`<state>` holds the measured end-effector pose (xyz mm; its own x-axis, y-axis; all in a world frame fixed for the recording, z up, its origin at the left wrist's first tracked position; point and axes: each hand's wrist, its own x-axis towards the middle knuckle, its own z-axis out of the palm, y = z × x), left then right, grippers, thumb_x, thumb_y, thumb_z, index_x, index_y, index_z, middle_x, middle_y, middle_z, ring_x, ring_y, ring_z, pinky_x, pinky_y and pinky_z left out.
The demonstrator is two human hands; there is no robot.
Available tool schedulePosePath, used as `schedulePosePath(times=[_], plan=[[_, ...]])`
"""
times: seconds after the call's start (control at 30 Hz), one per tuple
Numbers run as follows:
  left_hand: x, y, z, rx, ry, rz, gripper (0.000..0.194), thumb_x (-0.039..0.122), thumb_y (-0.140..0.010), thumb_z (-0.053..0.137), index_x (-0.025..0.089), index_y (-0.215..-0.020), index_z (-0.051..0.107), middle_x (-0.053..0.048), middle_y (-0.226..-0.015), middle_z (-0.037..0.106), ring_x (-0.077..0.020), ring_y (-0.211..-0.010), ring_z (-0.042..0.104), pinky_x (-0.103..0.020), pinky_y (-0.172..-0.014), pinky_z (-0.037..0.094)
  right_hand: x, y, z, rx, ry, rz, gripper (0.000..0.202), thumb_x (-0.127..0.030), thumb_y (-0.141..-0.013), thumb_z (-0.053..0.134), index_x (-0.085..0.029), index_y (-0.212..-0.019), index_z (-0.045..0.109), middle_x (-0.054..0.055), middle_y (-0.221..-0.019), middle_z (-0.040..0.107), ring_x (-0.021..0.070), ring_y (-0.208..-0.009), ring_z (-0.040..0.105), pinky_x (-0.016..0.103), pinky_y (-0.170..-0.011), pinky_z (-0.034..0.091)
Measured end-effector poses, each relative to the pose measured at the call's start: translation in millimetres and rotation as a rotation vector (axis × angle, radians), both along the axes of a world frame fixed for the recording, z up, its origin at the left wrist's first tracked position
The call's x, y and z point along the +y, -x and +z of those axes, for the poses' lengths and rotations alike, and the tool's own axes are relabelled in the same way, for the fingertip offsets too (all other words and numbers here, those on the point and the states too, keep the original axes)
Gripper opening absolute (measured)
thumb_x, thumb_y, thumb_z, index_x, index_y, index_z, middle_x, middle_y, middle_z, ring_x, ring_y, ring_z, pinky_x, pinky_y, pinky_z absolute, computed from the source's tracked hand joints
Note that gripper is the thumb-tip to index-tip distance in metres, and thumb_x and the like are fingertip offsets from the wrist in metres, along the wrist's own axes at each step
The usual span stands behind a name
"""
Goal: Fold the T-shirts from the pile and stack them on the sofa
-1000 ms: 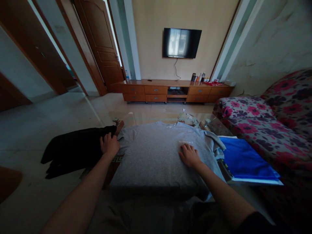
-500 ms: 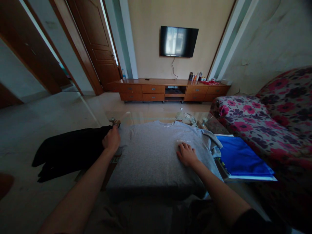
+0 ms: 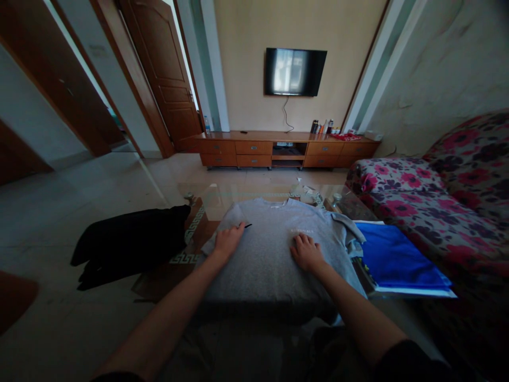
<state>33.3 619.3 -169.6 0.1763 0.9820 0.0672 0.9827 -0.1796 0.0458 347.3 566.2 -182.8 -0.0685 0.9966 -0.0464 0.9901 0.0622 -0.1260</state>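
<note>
A dim living room: across a pale tiled floor [image 3: 119,193], a dark television [image 3: 295,72] hangs on the far wall, its cord [image 3: 285,114] dropping toward a long, low wooden cabinet [image 3: 254,154]. A water bottle [image 3: 207,124] stands at the cabinet's left end; a cluster of bottles [image 3: 322,127] and a red cloth [image 3: 347,137] sit toward its right. A brown door [image 3: 163,74] is at far left, and a sofa with a pink and dark flower pattern [image 3: 413,207] fills the right side.

In the foreground is a glass table [image 3: 183,258] with a key-pattern border. A gray T-shirt [image 3: 262,270] lies across its middle, neckline at the far side, small pale lettering [image 3: 302,232] on its right half. Black cloth [image 3: 131,244] lies to the left of the shirt, apart from it; folded blue fabric [image 3: 401,260] lies just beside it on the right.

The left hand [image 3: 228,243] rests over the shirt's left part, its grip drawn closed on the cloth; whether a dark sliver at its fingertips is an object or shadow, I cannot tell. The right hand [image 3: 307,253] lies just below the lettering, grip loose, fingers spread on the shirt, holding nothing. Both forearms cross the shirt's near side, hiding parts of it.
</note>
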Motion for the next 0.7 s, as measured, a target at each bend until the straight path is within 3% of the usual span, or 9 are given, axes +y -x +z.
schedulePosePath(times=[0.13, 0.4, 0.57, 0.63, 0.7], plan=[[0.8, 1.4, -7.8, -0.024, 0.007, -0.009, 0.046, 0.023, -0.102, 0.029, 0.026, -0.140, 0.056, -0.014, -0.105, 0.075, -0.0294, -0.090, 0.071, -0.043, -0.083, 0.051, -0.6, 0.0, 0.3, -0.005, -0.003, -0.003, 0.048, -0.045, -0.103, 0.040, -0.020, -0.143, 0.049, 0.016, -0.158, 0.037, 0.0362, -0.140, 0.034, 0.054, -0.106, 0.034], [10.3, -4.3, -7.4, -0.190, -0.066, 0.103, 0.050, 0.043, -0.107, 0.021, 0.022, -0.133, 0.058, -0.014, -0.102, 0.074, -0.0273, -0.090, 0.071, -0.037, -0.078, 0.050, -0.5, 5.0, 1.5, -0.017, -0.005, -0.016, 0.048, -0.045, -0.103, 0.038, -0.018, -0.140, 0.051, 0.018, -0.157, 0.038, 0.0362, -0.140, 0.033, 0.053, -0.106, 0.034], [10.3, -15.5, -20.9, -0.292, 0.009, -0.172, 0.043, 0.048, -0.105, 0.037, 0.021, -0.128, 0.062, -0.014, -0.121, 0.069, -0.0255, -0.106, 0.066, -0.037, -0.092, 0.050, -0.8, 4.6, 0.6, -0.016, -0.005, -0.016, 0.049, -0.045, -0.103, 0.039, -0.018, -0.141, 0.051, 0.018, -0.157, 0.038, 0.0363, -0.140, 0.033, 0.054, -0.106, 0.034], [12.7, -9.2, -22.2, -0.305, -0.022, -0.289, 0.044, 0.045, -0.106, 0.033, 0.021, -0.124, 0.064, -0.013, -0.126, 0.066, -0.0237, -0.114, 0.062, -0.038, -0.101, 0.047, -0.9, 3.2, -0.6, -0.012, -0.010, -0.011, 0.048, -0.045, -0.103, 0.039, -0.019, -0.141, 0.051, 0.018, -0.157, 0.038, 0.0362, -0.140, 0.033, 0.054, -0.106, 0.034], [17.3, 6.4, -21.3, -0.287, -0.065, -0.308, 0.046, 0.042, -0.107, 0.028, 0.021, -0.122, 0.066, -0.012, -0.126, 0.066, -0.0228, -0.117, 0.060, -0.038, -0.106, 0.044, -0.8, 2.2, -1.7, -0.008, -0.018, -0.008, 0.048, -0.045, -0.103, 0.040, -0.019, -0.142, 0.050, 0.017, -0.157, 0.038, 0.0363, -0.140, 0.034, 0.054, -0.106, 0.034]])
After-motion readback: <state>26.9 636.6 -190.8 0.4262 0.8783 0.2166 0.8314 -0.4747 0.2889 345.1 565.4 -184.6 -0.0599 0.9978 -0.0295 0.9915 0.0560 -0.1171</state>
